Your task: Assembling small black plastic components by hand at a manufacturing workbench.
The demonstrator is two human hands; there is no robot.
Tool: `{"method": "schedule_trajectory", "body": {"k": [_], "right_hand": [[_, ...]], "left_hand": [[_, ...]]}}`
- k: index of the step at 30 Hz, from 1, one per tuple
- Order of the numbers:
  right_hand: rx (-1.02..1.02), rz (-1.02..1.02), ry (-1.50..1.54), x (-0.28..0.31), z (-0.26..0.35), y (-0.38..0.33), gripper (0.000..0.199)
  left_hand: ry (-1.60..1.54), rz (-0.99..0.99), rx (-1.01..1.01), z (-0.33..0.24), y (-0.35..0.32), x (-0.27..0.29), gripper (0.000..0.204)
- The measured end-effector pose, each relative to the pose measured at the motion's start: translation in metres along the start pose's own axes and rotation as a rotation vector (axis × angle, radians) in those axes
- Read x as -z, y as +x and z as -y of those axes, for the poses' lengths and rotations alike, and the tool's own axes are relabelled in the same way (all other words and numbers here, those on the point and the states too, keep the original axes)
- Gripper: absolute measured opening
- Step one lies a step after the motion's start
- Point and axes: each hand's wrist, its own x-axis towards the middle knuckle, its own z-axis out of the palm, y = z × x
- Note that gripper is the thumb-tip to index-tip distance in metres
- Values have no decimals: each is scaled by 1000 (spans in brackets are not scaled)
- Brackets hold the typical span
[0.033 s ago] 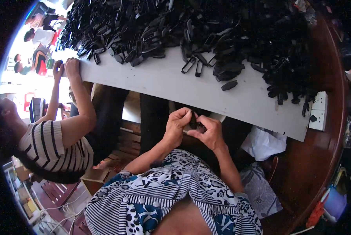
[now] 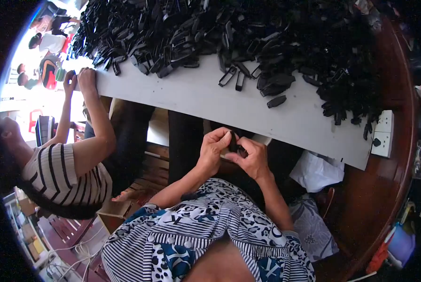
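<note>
My left hand (image 2: 212, 150) pinches a small black plastic piece (image 2: 233, 142) between thumb and fingers, just in front of the table's near edge. On the other side of that piece, my right hand (image 2: 253, 159) is closed with its fingertips against it, and a dark part shows between its thumb and fingers. Both hands nearly meet over my lap. The fingers cover much of the piece, so its full shape is hidden. Beyond them, loose black plastic parts (image 2: 187, 40) lie heaped on the light grey table (image 2: 187, 96); some are open frames, others solid and elongated.
A single black part (image 2: 276, 101) lies apart from the heap. At the table's right end is a white power strip (image 2: 382, 134). A white plastic bag (image 2: 316, 173) hangs below the edge. To my left, a co-worker in a striped top (image 2: 62, 174) has both hands at the table.
</note>
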Motion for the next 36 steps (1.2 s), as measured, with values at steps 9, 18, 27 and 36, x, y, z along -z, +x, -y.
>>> {"method": "schedule_trajectory", "body": {"k": [9,18,27,36], "right_hand": [[111,-73,-78,-19,-6,0,23],[-300,153,516,3,-21,-7,30],[197,-375,-409,67,-1,21,15],[102,-329,-502,80,-9,57,33]], "left_hand": [[9,2,-151,9,5,8,21],[-209,39,81,9,14,28,25],[1051,299,-237,-54,10,11,21],[1083,63,-691,-88,45,-24,22]]}}
